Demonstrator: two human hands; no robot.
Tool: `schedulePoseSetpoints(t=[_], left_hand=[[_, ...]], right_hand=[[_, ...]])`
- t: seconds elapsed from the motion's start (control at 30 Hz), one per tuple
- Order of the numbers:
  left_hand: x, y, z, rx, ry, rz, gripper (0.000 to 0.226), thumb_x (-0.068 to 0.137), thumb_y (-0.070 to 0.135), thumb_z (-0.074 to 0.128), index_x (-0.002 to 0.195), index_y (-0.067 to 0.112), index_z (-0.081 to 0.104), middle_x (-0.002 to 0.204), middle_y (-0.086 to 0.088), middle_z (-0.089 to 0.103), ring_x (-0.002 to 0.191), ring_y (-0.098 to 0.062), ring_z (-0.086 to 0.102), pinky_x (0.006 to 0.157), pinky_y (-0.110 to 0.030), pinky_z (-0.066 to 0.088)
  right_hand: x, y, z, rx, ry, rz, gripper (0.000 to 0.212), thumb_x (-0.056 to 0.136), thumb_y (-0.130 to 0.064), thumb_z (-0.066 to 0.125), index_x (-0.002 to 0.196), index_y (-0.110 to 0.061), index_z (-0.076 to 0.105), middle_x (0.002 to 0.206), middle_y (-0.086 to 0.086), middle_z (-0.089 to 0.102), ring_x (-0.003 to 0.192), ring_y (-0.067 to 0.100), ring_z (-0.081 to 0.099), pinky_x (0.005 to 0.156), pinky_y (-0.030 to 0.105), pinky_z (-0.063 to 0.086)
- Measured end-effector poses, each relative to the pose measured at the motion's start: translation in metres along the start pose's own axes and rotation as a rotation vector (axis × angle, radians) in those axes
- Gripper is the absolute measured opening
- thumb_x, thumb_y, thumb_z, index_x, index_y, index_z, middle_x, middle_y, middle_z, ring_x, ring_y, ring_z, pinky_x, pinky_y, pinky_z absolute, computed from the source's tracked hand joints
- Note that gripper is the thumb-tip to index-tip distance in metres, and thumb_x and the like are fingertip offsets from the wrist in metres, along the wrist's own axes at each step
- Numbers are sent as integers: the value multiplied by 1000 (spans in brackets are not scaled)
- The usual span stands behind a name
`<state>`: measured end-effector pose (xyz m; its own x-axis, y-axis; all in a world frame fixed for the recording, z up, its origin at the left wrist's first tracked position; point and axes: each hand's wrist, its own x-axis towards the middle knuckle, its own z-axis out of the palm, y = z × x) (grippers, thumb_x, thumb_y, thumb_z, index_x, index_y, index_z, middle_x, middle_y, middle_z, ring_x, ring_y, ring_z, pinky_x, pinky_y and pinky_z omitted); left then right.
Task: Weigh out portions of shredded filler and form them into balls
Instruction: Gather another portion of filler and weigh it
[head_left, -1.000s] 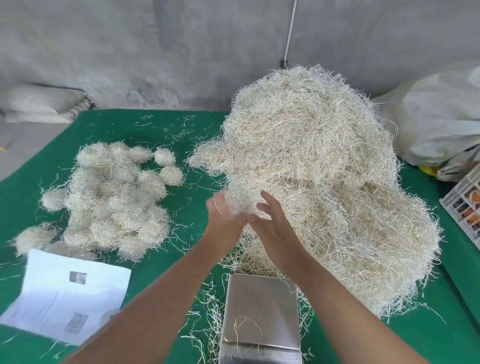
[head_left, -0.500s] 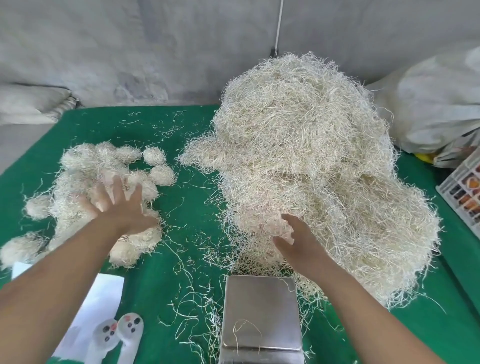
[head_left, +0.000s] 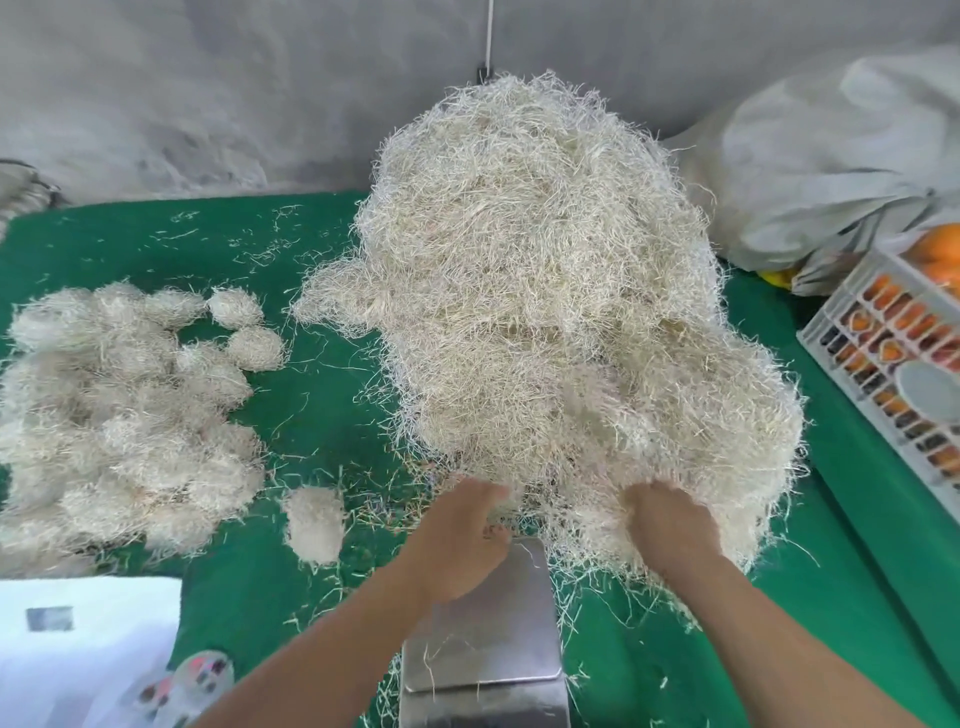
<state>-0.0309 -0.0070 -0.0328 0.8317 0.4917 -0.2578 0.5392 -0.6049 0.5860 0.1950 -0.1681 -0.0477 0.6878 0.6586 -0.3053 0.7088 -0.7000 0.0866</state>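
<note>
Now the shredded filler heap (head_left: 545, 312) sits mid-cloth behind the scale (head_left: 483, 634); the left hand (head_left: 460, 535) has returned from the finished balls (head_left: 124, 415), and both it and the right hand (head_left: 670, 525) dig in, fingers buried, grip unclear; one new ball (head_left: 314, 522) lies apart

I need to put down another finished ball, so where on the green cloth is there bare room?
Barest is the green cloth between the finished balls and the big filler heap, with only stray strands. A lone ball sits at its near end. More bare cloth lies right of the scale, below the crate. Crowded: the heap's near edge, where both hands work.
</note>
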Motion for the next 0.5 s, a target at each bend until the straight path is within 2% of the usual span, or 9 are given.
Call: schedulePoseSetpoints(t=[0.07, 0.13, 0.2, 0.27, 0.37, 0.43, 0.5], left_hand=[[2, 19, 11, -25, -36, 13, 56, 102, 34, 57, 155, 37, 36, 160, 6, 38, 147, -20, 37, 125, -46, 27], [7, 33, 21, 13, -64, 20, 58, 102, 33, 55, 156, 37, 32, 163, 5, 34, 150, -20, 32, 126, -52, 22], [13, 38, 29, 70, -63, 45, 58, 101, 34, 52, 156, 36, 32, 163, 5, 34, 151, -21, 29, 127, -54, 16], [17, 25, 29, 141, 55, 4, 58, 101, 38, 54, 155, 36, 33, 164, 3, 32, 152, -23, 25, 128, -49, 15], [16, -31, 15, 184, 300, -338, 73, 96, 35, 60, 159, 40, 24, 169, -5, 12, 155, -36, 10, 126, -58, 13], [11, -76, 6, 222, 232, -576, 92, 93, 26, 63, 162, 42, 5, 171, -8, -11, 156, -43, 1, 125, -63, 7], [4, -107, 4, 292, 95, -630, 99, 93, 19, 66, 162, 44, -1, 170, -10, -16, 155, -46, 5, 124, -63, 17]], right_hand=[[-1, 0, -6, 98, 46, -23, 17, 99, -12, 57, 109, -23, 65, 101, -2, 64, 82, 14, 63, 84, 37, 60], [-1, -1, -14, 181, 119, -63, 4, 99, -24, 63, 103, -22, 62, 97, -2, 62, 81, 13, 61, 78, 35, 60], [0, -4, -19, 242, 175, -105, 13, 97, -32, 67, 102, -22, 61, 97, -2, 62, 83, 15, 61, 77, 36, 60], [1, -7, -22, 292, 200, -125, 16, 96, -32, 69, 104, -20, 61, 97, 0, 63, 83, 17, 62, 77, 38, 60], [1, -10, -20, 344, 175, -113, 16, 96, -29, 69, 107, -18, 63, 98, 1, 64, 82, 17, 63, 78, 38, 60], [1, -12, -14, 361, 166, -121, 20, 96, -27, 69, 112, -17, 65, 97, 1, 64, 83, 17, 63, 79, 37, 59], [1, -16, -10, 366, 162, -136, 30, 96, -26, 69, 125, -17, 65, 105, 3, 67, 89, 19, 65, 83, 36, 58]])
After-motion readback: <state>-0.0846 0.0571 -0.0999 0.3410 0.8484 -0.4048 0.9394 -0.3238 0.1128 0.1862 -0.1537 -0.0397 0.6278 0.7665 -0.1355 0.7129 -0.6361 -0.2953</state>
